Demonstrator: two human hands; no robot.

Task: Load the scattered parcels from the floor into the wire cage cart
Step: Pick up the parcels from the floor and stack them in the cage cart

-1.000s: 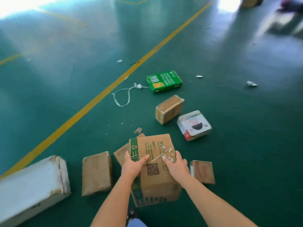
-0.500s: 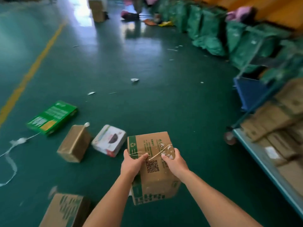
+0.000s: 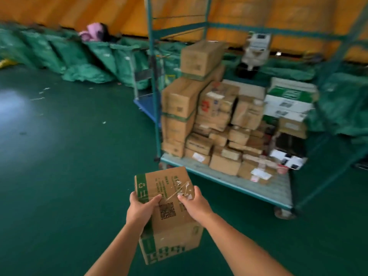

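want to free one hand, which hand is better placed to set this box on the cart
Right, probably. The cart stands ahead and to the right of the box, so the right hand is on the nearer side. The left hand grips the far side. Both hold it now.

A dark green floor [image 3: 59,176] carries the wire cage cart [image 3: 229,180], stacked with cardboard parcels [image 3: 201,56]. Green sacks [image 3: 95,56] slump left of the cart; paper scraps [image 3: 42,92] lie beyond.
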